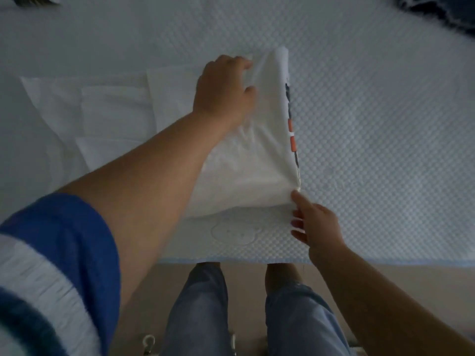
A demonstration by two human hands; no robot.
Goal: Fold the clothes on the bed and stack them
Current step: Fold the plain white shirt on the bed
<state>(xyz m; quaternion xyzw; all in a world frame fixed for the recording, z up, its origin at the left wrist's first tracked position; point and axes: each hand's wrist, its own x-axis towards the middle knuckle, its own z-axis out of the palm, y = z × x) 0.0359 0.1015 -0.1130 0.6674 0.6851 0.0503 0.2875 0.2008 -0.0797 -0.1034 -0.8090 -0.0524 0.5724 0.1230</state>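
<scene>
A white garment [246, 155] with an orange and dark print along its right edge lies partly folded near the bed's front edge. My left hand [223, 91] grips its far corner, lifted off the bed. At the near corner my right hand [314, 224] pinches the fabric at the fold's edge. To the left, more white fabric [102, 111] lies flat on the bed in folded layers; I cannot tell whether it belongs to the same garment.
The bed [372, 124] has a white quilted cover with a light blue front edge. A dark blue garment [442, 11] lies at the far right corner. Something dark [30, 0] sits at the far left. My legs in jeans [198, 312] stand against the bed.
</scene>
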